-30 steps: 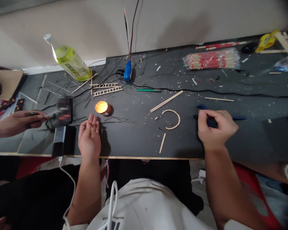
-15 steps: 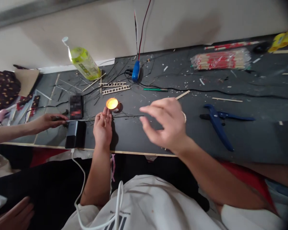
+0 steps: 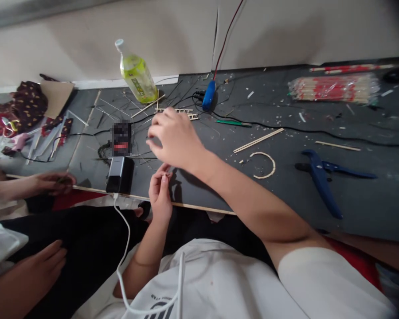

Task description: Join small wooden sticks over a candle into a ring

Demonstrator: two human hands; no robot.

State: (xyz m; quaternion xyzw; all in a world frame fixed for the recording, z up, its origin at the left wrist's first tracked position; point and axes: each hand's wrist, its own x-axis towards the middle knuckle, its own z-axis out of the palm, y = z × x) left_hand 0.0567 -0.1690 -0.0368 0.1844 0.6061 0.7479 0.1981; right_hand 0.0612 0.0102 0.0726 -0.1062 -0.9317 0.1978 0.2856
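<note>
My left hand [image 3: 161, 195] is near the table's front edge, thumb and fingers pinched together. A small pale piece [image 3: 167, 174] shows at its fingertips, too small to name. My right hand [image 3: 175, 138] reaches across above and beyond the left one, palm down. Its thumb and forefinger curl almost together at the left, and whatever lies between them cannot be made out. Behind the right hand are small wooden ladder-like strips [image 3: 193, 116], partly covered. The lit candle seen earlier is out of sight. A curved wooden strip [image 3: 273, 166] and two thin sticks [image 3: 258, 140] lie to the right.
A black power bank [image 3: 123, 175] with a white cable stands left of my hands, beside a dark device [image 3: 121, 138]. Another person's hand [image 3: 58, 182] is at the front edge. Farther off are a green bottle [image 3: 138, 79], blue cutter [image 3: 321, 179] and bagged sticks [image 3: 334, 87].
My right hand has moved left, covering where the candle was. My left hand has drawn back toward me. The other person's hand has moved toward the front edge. The view has shifted left.
</note>
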